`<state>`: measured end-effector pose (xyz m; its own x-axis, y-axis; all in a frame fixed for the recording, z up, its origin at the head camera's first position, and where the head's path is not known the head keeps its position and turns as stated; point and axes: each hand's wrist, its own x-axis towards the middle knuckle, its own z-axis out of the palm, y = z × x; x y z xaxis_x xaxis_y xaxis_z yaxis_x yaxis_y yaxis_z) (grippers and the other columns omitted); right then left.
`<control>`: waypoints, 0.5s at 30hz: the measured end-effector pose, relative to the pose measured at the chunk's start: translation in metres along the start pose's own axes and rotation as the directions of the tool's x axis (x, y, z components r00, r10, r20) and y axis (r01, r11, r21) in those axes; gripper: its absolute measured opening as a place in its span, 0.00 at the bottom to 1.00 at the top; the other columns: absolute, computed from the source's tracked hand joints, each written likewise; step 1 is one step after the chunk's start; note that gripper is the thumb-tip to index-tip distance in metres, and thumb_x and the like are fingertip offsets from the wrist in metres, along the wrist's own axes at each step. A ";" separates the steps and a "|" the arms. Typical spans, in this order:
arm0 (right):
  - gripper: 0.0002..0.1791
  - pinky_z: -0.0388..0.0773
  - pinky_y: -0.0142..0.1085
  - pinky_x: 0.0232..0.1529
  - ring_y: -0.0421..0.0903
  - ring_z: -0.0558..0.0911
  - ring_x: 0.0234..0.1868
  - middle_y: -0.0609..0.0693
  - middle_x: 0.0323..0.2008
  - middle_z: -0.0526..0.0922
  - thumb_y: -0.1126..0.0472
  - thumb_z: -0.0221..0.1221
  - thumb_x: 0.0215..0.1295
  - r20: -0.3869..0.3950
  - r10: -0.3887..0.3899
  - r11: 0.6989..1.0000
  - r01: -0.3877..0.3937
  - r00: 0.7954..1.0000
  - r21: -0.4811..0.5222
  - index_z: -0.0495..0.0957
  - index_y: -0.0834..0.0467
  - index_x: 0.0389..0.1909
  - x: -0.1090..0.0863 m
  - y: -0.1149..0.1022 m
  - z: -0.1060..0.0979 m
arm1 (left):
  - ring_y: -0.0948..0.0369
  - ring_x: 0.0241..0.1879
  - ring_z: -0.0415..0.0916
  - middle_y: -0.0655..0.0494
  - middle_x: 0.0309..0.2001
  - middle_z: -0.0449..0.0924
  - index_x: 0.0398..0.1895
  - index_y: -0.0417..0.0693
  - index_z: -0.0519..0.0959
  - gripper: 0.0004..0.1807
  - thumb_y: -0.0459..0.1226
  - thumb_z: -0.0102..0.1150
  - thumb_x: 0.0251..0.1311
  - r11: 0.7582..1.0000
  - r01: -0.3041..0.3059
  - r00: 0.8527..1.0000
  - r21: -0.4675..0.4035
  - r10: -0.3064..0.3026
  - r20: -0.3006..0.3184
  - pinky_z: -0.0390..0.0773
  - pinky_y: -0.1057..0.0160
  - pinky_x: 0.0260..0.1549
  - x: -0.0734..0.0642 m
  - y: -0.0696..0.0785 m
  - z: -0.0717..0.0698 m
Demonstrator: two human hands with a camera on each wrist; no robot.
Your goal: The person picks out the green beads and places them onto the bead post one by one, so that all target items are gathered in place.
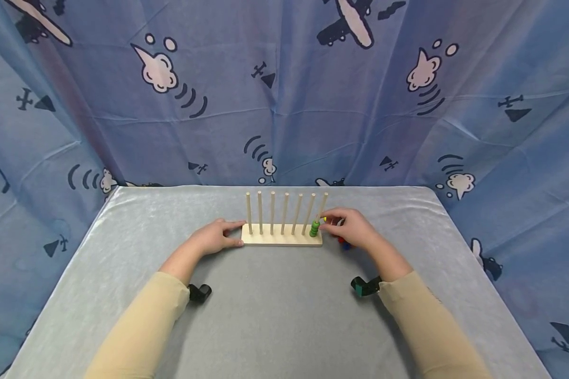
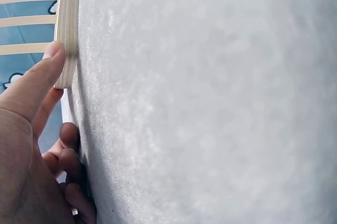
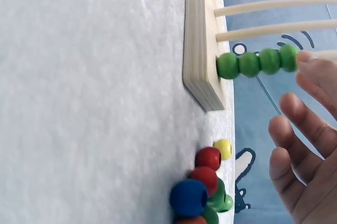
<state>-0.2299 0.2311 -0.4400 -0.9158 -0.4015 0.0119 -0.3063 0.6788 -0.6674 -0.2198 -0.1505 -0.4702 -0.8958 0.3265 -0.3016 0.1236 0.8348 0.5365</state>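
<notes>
Rack base [image 1: 265, 240]: pale wood, smooth and matt, layered grain along its edge, centre of my head view
Pegs [image 1: 272, 213]: bare wood again, smooth
Green beads [image 3: 269, 61]: glossy, smooth, right side of my right wrist view
Loose beads [image 3: 184, 197]: shiny too, bottom centre
Table cover [image 1: 275, 305]: soft-looking cloth
Curtain [image 1: 294, 137]: creased cloth, slight sheen
My sleeves [image 1: 142, 321]: matt cloth

We record a beige left sleeve [image 1: 137, 326] behind the left hand [image 1: 212, 237], and a matching right sleeve [image 1: 431, 326] behind the right hand [image 1: 353, 227], faintly marked along its outer edge. Beside the wrists, we note a black left housing [image 1: 199, 293] and a black right housing [image 1: 367, 286] with a green patch.
</notes>
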 end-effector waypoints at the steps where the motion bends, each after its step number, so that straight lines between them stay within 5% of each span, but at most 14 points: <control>1: 0.17 0.77 0.44 0.41 0.46 0.79 0.38 0.49 0.37 0.82 0.56 0.66 0.65 -0.002 0.007 1.000 -0.007 1.000 0.003 0.84 0.57 0.53 0.000 0.000 -0.002 | 0.56 0.36 0.68 0.52 0.40 0.69 0.73 0.67 0.67 0.38 0.57 0.66 0.59 1.000 -0.001 1.000 0.000 0.001 0.000 0.68 0.54 0.40 0.000 0.000 0.000; 15: 0.18 0.74 0.43 0.39 0.50 0.78 0.43 0.51 0.40 0.83 0.56 0.65 0.67 -0.018 0.086 0.996 -0.086 0.996 -0.030 0.84 0.57 0.54 -0.011 0.034 -0.030 | 0.56 0.36 0.68 0.52 0.39 0.69 0.73 0.67 0.67 0.37 0.56 0.66 0.59 1.000 -0.003 1.000 0.006 0.003 -0.003 0.68 0.54 0.40 0.000 0.001 0.000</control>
<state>-0.2379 0.2767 -0.4404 -0.9431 -0.3308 -0.0322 -0.2337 0.7290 -0.6434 -0.2192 -0.1494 -0.4694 -0.8966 0.3276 -0.2980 0.1288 0.8367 0.5323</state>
